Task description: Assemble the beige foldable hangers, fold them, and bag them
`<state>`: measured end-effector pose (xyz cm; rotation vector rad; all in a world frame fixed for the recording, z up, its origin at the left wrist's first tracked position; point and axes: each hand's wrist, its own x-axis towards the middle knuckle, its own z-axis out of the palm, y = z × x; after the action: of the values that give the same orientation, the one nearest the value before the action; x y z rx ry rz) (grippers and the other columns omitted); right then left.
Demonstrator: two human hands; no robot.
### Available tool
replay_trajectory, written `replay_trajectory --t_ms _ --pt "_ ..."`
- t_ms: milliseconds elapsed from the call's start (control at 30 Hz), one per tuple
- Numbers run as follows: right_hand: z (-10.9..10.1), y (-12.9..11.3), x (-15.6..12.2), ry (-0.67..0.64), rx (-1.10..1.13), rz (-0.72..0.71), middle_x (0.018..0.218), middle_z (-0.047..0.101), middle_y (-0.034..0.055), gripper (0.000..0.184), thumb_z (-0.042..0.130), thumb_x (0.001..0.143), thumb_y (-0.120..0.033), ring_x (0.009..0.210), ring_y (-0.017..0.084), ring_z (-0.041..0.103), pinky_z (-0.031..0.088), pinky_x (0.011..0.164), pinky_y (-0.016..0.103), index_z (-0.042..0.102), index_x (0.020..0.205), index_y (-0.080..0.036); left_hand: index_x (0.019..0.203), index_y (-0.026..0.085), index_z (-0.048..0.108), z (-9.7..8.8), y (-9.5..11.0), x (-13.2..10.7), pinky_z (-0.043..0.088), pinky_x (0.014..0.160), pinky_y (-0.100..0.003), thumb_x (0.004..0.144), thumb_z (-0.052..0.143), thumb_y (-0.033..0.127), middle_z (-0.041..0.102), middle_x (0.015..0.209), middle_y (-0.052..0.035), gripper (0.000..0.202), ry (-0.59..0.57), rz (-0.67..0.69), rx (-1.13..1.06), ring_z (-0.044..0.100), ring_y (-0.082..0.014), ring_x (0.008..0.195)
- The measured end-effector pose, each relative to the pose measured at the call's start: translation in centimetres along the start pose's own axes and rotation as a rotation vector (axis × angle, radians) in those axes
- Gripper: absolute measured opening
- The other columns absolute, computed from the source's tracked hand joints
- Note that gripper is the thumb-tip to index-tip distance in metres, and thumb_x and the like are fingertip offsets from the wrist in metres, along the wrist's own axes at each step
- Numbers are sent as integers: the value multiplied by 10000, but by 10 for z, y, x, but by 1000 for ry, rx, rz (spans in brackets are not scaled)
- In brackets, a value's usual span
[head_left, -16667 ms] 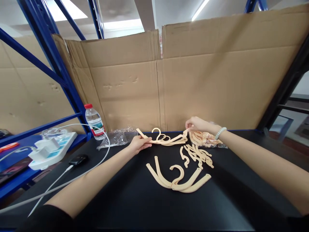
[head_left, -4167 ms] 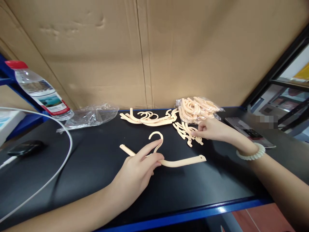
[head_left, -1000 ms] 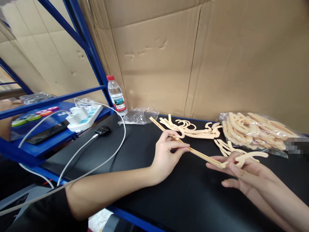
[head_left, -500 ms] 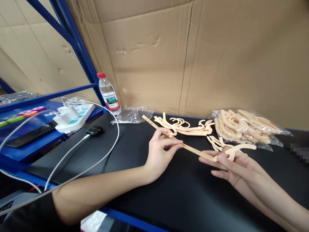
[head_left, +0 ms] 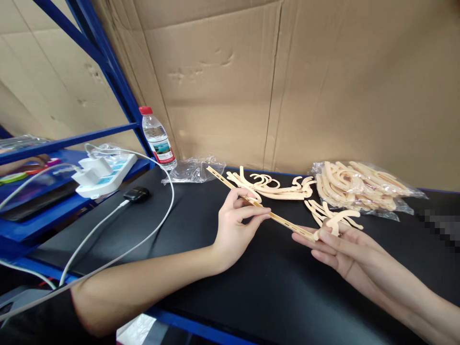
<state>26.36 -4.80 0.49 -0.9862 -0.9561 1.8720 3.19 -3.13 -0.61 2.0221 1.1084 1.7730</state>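
My left hand pinches the middle of a cream plastic hanger, seen edge-on above the black tabletop. My right hand holds a small cream hook piece against the hanger's right end, fingers stretched under it. Behind lies a pile of finished hangers. Loose hook pieces sit beside a clear bag of hanger parts.
A water bottle stands at the back left by a crumpled clear bag. A white power strip, white cable and a black device lie at the left. Cardboard walls close the back.
The view has drifted slightly right. Both hands keep hold of the hanger, and the right hand has brought the hook piece closer onto its end.
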Motion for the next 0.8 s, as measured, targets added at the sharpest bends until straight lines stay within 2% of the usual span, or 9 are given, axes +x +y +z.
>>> replay_trajectory --t_ms 167,333,467,667,800 --pt "-2 4 0 6 -38 -69 1120 723 72 160 750 796 -339 1180 293 608 526 945 349 669 741 -212 839 244 776 0 1 0 612 762 -316 802 727 170 510 1009 -25 96 1 13 13 644 -115 770" --pt "-1 6 0 51 -29 -129 926 748 25 135 769 782 -297 1093 282 662 553 909 353 664 740 -223 837 241 777 2 1 -1 599 746 -311 790 731 122 498 1010 -21 135 5 22 6 638 -106 756" --pt "1 6 -2 83 -50 -164 935 747 34 149 774 778 -298 1013 267 699 568 885 344 658 747 -208 833 226 780 2 3 -1 593 738 -301 779 740 113 500 1005 -24 131 6 20 8 642 -104 750" --pt "4 4 -1 131 -82 -215 818 737 21 186 796 751 -316 909 240 729 588 843 316 652 743 -199 827 230 788 1 6 -3 604 747 -308 785 740 152 507 1054 -39 100 -14 -70 -6 661 -119 764" --pt "4 4 -1 120 -128 -252 889 756 40 192 780 770 -336 912 247 731 598 818 313 639 774 -205 823 237 794 0 7 -3 616 708 -287 765 757 162 514 1027 -44 102 -17 -134 -42 652 -126 775"
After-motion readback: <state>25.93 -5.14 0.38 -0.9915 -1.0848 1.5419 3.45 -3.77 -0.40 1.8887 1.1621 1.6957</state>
